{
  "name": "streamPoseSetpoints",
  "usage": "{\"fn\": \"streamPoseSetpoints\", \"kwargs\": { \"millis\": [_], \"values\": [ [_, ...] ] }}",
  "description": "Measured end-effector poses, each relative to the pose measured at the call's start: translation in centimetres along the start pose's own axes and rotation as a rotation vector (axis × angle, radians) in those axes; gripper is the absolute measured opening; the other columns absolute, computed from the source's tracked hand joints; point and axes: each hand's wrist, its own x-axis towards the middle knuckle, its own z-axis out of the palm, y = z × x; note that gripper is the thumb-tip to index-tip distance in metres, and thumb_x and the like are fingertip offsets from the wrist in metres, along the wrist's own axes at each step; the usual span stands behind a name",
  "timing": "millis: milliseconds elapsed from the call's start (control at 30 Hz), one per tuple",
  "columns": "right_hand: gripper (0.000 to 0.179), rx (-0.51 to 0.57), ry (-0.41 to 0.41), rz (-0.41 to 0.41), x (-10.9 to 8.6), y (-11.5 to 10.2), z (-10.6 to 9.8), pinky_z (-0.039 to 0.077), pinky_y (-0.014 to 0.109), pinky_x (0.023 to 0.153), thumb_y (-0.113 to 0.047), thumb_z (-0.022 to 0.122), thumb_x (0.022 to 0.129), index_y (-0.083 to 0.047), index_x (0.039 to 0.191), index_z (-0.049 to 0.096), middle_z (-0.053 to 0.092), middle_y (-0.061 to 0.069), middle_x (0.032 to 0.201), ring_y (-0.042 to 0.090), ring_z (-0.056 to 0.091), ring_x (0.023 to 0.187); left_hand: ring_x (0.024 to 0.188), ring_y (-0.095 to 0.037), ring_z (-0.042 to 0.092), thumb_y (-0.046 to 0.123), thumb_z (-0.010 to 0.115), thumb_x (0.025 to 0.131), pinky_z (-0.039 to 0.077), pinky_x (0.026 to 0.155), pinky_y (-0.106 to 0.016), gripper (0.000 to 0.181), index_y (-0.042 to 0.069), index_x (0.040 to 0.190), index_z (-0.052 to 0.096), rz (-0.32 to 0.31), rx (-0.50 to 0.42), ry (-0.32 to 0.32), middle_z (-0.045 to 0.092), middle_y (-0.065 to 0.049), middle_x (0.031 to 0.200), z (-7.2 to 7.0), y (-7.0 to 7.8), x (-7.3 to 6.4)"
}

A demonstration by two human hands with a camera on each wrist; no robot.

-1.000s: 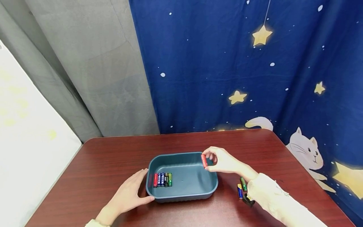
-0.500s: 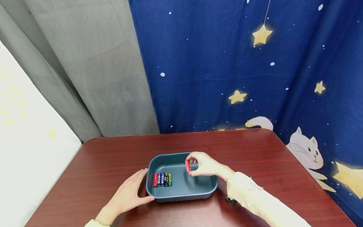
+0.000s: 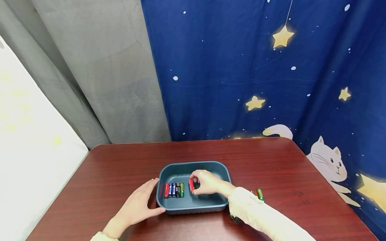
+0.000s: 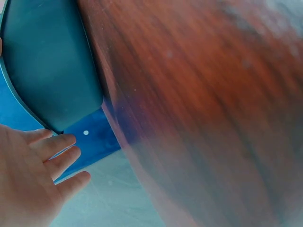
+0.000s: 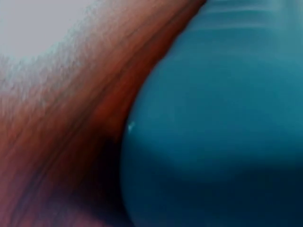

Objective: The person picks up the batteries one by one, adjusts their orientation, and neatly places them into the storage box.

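A teal plastic bin [image 3: 196, 210] sits on the table. My left hand [image 3: 134, 202] rests against its left end, fingers extended and thumb at the near corner; the left wrist view has those fingertips by the rim. Inside the bin my right hand [image 3: 208, 183] pinches a red battery [image 3: 191, 185] between thumb and fingers, roughly upright in the head view. Just left of it several batteries lie side by side: a red one [image 3: 166, 190], two blue ones [image 3: 172, 189], a dark one [image 3: 178, 190] and a green one [image 3: 182, 189]. The bin's outer wall [image 5: 213, 118] fills much of the right wrist view.
Right of the bin, a green battery [image 3: 260, 194] lies on the brown wooden table [image 3: 126, 157], partly behind the right sleeve [image 3: 256, 211]. A dark item [image 3: 234, 219] shows under that sleeve. Grey and blue curtains [image 3: 217, 83] hang beyond the table's far edge.
My right hand has carried the red battery from the bin's right rim leftward and down into the bin, near the row. The left hand has stayed put.
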Motion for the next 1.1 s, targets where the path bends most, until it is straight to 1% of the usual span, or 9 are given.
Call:
{"fn": "streamPoseSetpoints", "kwargs": {
  "millis": [67, 333, 467, 567, 867, 1100],
  "values": [
    [0.036, -0.009, -0.002, 0.001, 0.1, -0.1, 0.3, 0.041, 0.016, 0.064, -0.024, 0.076, 0.065, -0.010, 0.095, 0.061, 0.054, -0.003, 0.079, 0.005, 0.046, 0.071, 0.123, -0.026, 0.043, 0.067, 0.064, 0.065, 0.039, 0.097, -0.047, 0.094, 0.006, 0.134, 0.043, 0.001, 0.000, 0.002, 0.048, -0.008, 0.132, 0.0, 0.0, 0.0],
    [0.035, -0.039, -0.036, 0.024, 0.3, -0.4, 1.0, 0.037, 0.016, 0.059, -0.027, 0.077, 0.065, -0.010, 0.092, 0.061, 0.052, -0.003, 0.074, 0.005, 0.043, 0.067, 0.122, -0.027, 0.043, 0.066, 0.064, 0.066, 0.039, 0.096, -0.048, 0.094, 0.005, 0.134, 0.043, -0.005, 0.004, -0.003, 0.048, -0.008, 0.132, 0.0, 0.0, 0.1],
    [0.037, -0.077, -0.023, 0.021, 0.4, -0.6, 1.5, 0.037, 0.015, 0.058, -0.030, 0.077, 0.065, -0.011, 0.092, 0.061, 0.053, -0.004, 0.073, 0.004, 0.043, 0.066, 0.122, -0.026, 0.044, 0.066, 0.064, 0.066, 0.039, 0.096, -0.048, 0.094, 0.005, 0.134, 0.043, -0.008, 0.006, 0.001, 0.048, -0.008, 0.132, -0.1, 0.1, 0.1],
    [0.038, -0.086, -0.008, 0.025, 0.4, -0.7, 1.8, 0.037, 0.015, 0.057, -0.031, 0.077, 0.065, -0.010, 0.093, 0.061, 0.052, -0.004, 0.073, 0.004, 0.043, 0.065, 0.122, -0.027, 0.044, 0.066, 0.064, 0.066, 0.040, 0.095, -0.048, 0.094, 0.006, 0.134, 0.043, -0.008, 0.003, 0.002, 0.048, -0.008, 0.132, -0.1, 0.1, 0.0],
    [0.044, -0.071, 0.003, 0.010, 0.7, -1.0, 2.5, 0.038, 0.015, 0.058, -0.036, 0.076, 0.068, -0.010, 0.100, 0.061, 0.052, -0.006, 0.074, 0.002, 0.044, 0.067, 0.121, -0.027, 0.044, 0.067, 0.062, 0.067, 0.039, 0.095, -0.049, 0.094, 0.005, 0.134, 0.043, -0.019, -0.001, -0.017, 0.048, -0.009, 0.132, -0.2, 0.2, 0.0],
    [0.049, -0.020, 0.021, 0.004, 0.4, -1.1, 1.9, 0.040, 0.015, 0.060, -0.037, 0.076, 0.069, -0.007, 0.105, 0.061, 0.052, -0.003, 0.076, 0.003, 0.044, 0.069, 0.122, -0.027, 0.044, 0.067, 0.063, 0.067, 0.039, 0.096, -0.049, 0.094, 0.004, 0.134, 0.042, -0.020, 0.002, -0.021, 0.048, -0.010, 0.132, -0.2, 0.2, 0.1]
  ]
}}
